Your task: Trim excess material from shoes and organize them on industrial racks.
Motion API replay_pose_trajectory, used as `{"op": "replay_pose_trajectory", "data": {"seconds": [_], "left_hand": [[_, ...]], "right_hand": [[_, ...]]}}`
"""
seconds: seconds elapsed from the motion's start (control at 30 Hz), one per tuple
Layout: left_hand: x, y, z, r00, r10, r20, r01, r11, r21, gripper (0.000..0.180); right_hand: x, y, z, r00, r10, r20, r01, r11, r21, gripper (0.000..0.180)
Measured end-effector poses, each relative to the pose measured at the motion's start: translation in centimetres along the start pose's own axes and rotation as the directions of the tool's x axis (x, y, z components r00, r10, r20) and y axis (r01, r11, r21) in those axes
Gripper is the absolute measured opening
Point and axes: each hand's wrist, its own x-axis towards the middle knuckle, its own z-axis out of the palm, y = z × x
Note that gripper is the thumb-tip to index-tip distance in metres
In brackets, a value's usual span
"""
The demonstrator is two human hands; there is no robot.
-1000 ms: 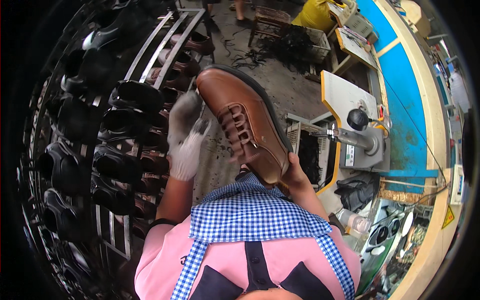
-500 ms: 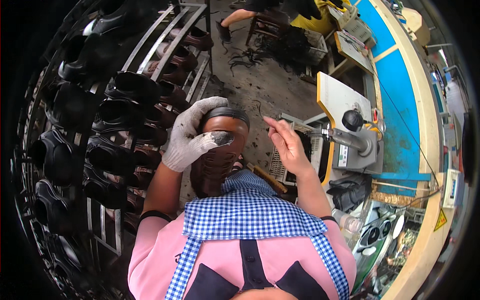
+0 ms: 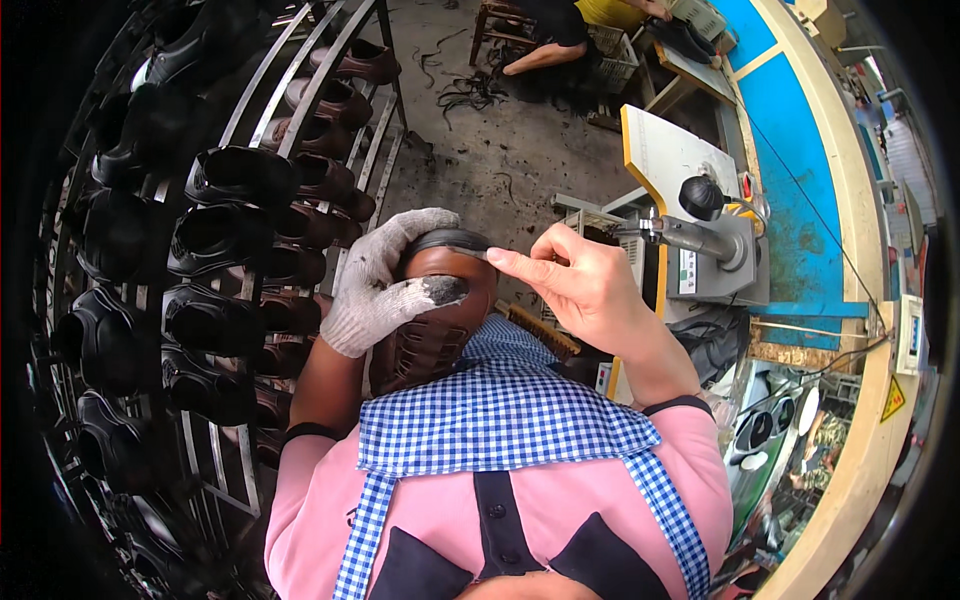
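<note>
My left hand (image 3: 365,285), in a pale knitted glove with a dark thumb tip, is closed around the toe end of a brown shoe (image 3: 430,340). The toe points away from me, and the laced upper faces up. A black sole edge (image 3: 447,240) curves round the far end of the shoe. Bare, my right hand (image 3: 595,285) has its thumb against the right side of this edge, where it meets the brown upper. Its fingers are curled in behind the thumb; whatever they pinch is hidden.
A rack (image 3: 345,55) of black and brown shoes fills the left side. To the right stands a bench machine (image 3: 720,245) with a black knob, beside a blue-topped bench (image 3: 800,200). Black scraps (image 3: 470,95) litter the floor ahead, near another person's leg (image 3: 545,58).
My right hand has moved left from beside the shoe onto its toe edge, and its pointing finger has curled in. My left hand keeps its hold. The view has shifted slightly.
</note>
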Motion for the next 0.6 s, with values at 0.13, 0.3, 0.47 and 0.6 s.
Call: {"op": "replay_pose_trajectory", "data": {"seconds": [0.13,0.3,0.47,0.6], "left_hand": [[-0.1,-0.5,-0.3,0.999,0.034,-0.013,-0.034,0.999,0.0,0.061],[0.2,-0.6,-0.2,1.0,0.0,0.0,0.001,1.0,-0.019,0.061],[0.3,-0.6,-0.2,0.998,-0.026,-0.059,0.023,0.999,-0.042,0.067],[0.4,-0.8,-0.3,0.998,-0.035,-0.044,0.034,0.999,-0.027,0.068]], "right_hand": [[-0.4,-0.2,-0.4,1.0,0.013,-0.023,-0.014,1.0,-0.027,0.047],[-0.5,-0.4,-1.5,0.999,0.03,0.028,-0.027,0.995,-0.099,0.05],[-0.2,-0.3,-1.0,0.999,0.036,0.005,-0.035,0.989,-0.143,0.047],[-0.8,0.1,-1.2,0.997,0.064,0.046,-0.058,0.992,-0.112,0.048]]}}
